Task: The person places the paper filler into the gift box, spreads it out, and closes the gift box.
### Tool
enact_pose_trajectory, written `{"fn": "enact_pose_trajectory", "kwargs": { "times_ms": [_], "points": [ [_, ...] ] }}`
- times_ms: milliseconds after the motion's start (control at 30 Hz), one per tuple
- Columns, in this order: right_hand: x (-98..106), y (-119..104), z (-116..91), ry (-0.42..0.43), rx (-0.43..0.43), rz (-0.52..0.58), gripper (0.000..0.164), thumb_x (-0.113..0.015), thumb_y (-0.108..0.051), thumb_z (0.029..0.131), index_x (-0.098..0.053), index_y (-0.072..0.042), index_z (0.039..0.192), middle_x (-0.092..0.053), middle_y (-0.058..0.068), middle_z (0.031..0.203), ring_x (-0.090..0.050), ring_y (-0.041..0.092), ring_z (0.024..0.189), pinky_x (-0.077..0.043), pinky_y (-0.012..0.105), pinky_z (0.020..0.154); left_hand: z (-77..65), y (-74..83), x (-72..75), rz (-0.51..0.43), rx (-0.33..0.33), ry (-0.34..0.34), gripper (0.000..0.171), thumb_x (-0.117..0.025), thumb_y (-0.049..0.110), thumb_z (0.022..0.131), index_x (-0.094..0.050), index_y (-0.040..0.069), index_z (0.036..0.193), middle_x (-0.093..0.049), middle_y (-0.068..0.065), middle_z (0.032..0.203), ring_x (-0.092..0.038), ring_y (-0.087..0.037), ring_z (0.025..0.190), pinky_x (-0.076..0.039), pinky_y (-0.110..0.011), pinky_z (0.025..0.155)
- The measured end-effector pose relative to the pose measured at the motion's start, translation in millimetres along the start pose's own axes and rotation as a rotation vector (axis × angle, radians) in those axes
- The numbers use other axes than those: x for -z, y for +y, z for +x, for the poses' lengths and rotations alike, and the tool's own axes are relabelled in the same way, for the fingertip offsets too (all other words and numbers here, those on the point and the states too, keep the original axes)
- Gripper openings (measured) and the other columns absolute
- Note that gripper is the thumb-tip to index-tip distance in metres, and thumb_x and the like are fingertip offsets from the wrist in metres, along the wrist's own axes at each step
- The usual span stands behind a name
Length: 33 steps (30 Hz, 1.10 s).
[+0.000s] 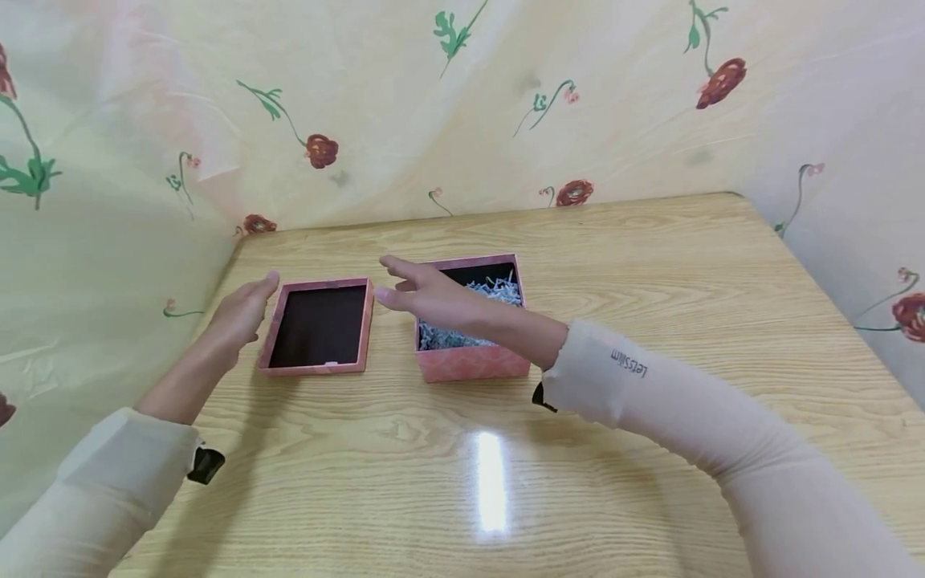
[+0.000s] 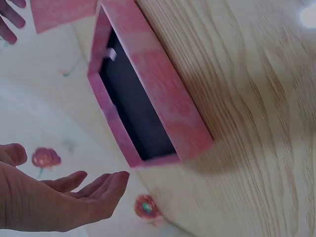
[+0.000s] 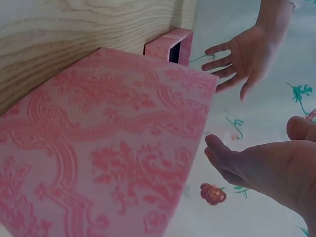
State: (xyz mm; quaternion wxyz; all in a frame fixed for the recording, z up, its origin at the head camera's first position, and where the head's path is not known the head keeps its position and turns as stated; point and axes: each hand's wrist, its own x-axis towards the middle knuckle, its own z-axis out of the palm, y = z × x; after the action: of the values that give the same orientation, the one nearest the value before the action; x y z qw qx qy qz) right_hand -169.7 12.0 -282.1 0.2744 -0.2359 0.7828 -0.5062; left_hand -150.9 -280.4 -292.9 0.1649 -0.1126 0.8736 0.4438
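Note:
On the table lies a pink box lid [image 1: 367,329], dark inside and hollow side up. Right of it stands a pink patterned box [image 1: 473,363] with blue shredded paper [image 1: 499,289] in it. My left hand [image 1: 242,313] hovers by the lid's left edge, fingers loosely extended and holding nothing. Reaching across above the box, my right hand [image 1: 433,297] points toward the lid with its fingers spread and no object in them; it hides part of the box's opening. In the right wrist view, the box's patterned side [image 3: 108,138] fills the left half.
A wooden table [image 1: 650,273] carries both box parts, with a bright light reflection near its front. Behind and beside it hangs a pale floral curtain [image 1: 376,96]. Light sleeves [image 1: 679,401] cover both forearms, with a small black strap [image 1: 206,466] at the left cuff.

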Motion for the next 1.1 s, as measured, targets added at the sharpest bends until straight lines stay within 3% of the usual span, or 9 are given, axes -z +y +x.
{"fn": "enact_pose_trajectory", "kwargs": {
  "times_ms": [67, 267, 300, 333, 467, 633, 867, 1100],
  "points": [
    [-4, -1, 2, -0.005, -0.015, 0.013, 0.066, -0.049, -0.042, 0.099, -0.017, -0.027, 0.155, -0.030, 0.001, 0.155, -0.034, 0.020, 0.139, -0.036, 0.045, 0.108, 2.8, -3.2, 5.4, 0.027, 0.024, -0.031, 0.092, -0.016, 0.069, 0.094, -0.005, 0.000, 0.153, -0.012, -0.031, 0.153, -0.014, -0.048, 0.140, -0.029, -0.063, 0.105],
    [-26, -2, 6, -0.048, -0.024, 0.063, 0.073, -0.053, -0.041, 0.098, -0.011, -0.025, 0.156, -0.025, 0.000, 0.157, -0.036, 0.019, 0.138, -0.035, 0.041, 0.109, 11.9, -9.3, 15.9, 0.059, 0.112, -0.115, 0.099, -0.015, 0.071, 0.092, -0.003, -0.008, 0.150, -0.019, -0.039, 0.141, -0.024, -0.054, 0.131, -0.035, -0.062, 0.102],
    [-31, -1, 8, -0.054, -0.023, 0.070, 0.074, -0.053, -0.042, 0.098, -0.009, -0.024, 0.156, -0.023, -0.002, 0.158, -0.036, 0.019, 0.138, -0.034, 0.040, 0.110, 13.6, -10.3, 17.3, 0.058, 0.128, -0.131, 0.099, -0.015, 0.071, 0.092, -0.002, -0.007, 0.150, -0.014, -0.039, 0.147, -0.023, -0.055, 0.132, -0.035, -0.062, 0.102],
    [-35, -1, 9, -0.060, -0.024, 0.084, 0.076, -0.053, -0.041, 0.098, -0.008, -0.024, 0.156, -0.021, -0.003, 0.159, -0.033, 0.019, 0.139, -0.032, 0.039, 0.110, 15.3, -11.5, 18.8, 0.054, 0.143, -0.150, 0.099, -0.015, 0.072, 0.091, 0.003, -0.006, 0.150, -0.007, -0.038, 0.150, -0.021, -0.056, 0.133, -0.035, -0.061, 0.103],
    [-54, 1, 17, -0.059, -0.051, 0.092, 0.081, -0.054, -0.040, 0.098, -0.002, -0.018, 0.156, -0.008, -0.002, 0.161, -0.019, 0.017, 0.145, -0.023, 0.037, 0.115, 21.8, -15.8, 22.8, 0.042, 0.192, -0.191, 0.099, -0.013, 0.071, 0.091, 0.001, -0.007, 0.150, -0.008, -0.040, 0.149, -0.022, -0.056, 0.133, -0.038, -0.058, 0.102],
    [-74, 3, 29, -0.004, -0.144, 0.058, 0.085, -0.056, -0.039, 0.097, 0.000, -0.013, 0.155, -0.005, 0.003, 0.162, -0.005, 0.016, 0.147, -0.014, 0.038, 0.118, 28.1, -18.5, 23.7, 0.042, 0.217, -0.212, 0.101, -0.014, 0.072, 0.091, 0.002, -0.009, 0.149, -0.011, -0.041, 0.148, -0.024, -0.056, 0.133, -0.042, -0.056, 0.099],
    [-94, 4, 48, 0.183, -0.308, -0.039, 0.091, -0.059, -0.042, 0.094, -0.001, -0.010, 0.155, -0.023, 0.016, 0.153, -0.023, 0.025, 0.141, -0.030, 0.041, 0.111, 33.1, -19.3, 16.8, 0.049, 0.269, -0.227, 0.100, -0.013, 0.071, 0.091, 0.003, -0.009, 0.149, -0.017, -0.040, 0.147, -0.034, -0.052, 0.129, -0.050, -0.049, 0.091],
    [-102, 14, 60, 0.267, -0.375, 0.012, 0.083, -0.058, -0.042, 0.094, -0.013, -0.004, 0.153, -0.023, 0.018, 0.149, -0.022, 0.028, 0.138, -0.026, 0.042, 0.112, 35.3, -21.0, 14.8, 0.044, 0.286, -0.238, 0.099, -0.012, 0.070, 0.092, 0.003, -0.010, 0.148, -0.017, -0.041, 0.145, -0.033, -0.053, 0.129, -0.046, -0.053, 0.095]
  ]
}}
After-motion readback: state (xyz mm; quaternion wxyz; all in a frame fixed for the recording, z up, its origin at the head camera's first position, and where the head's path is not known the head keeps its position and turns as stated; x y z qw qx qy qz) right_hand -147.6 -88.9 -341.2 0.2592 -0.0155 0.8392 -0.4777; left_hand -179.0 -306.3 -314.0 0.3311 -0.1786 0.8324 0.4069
